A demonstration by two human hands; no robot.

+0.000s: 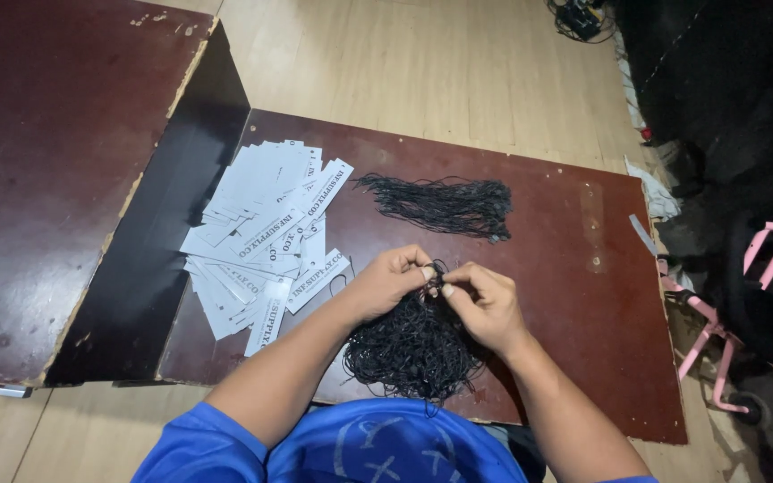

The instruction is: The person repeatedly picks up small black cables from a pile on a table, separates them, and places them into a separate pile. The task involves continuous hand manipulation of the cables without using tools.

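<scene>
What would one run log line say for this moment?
left hand: pinching black strings | right hand: pinching same strings | white tags: piled on left | second string bundle: beyond hands | board: dark red

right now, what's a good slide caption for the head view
Both hands, left hand and right hand, pinch a tangled black cord bundle on a dark red board, beside white paper tags.

Board [574,295] lies on the floor [422,63]. On it: spread of paper tags [261,237] at left, bundle of strings [445,206] to their right — farther from the person. Nearer, tangled heap of strings [413,349] beneath left hand [391,279] and right hand [485,304], whose fingertips meet above it.
</scene>
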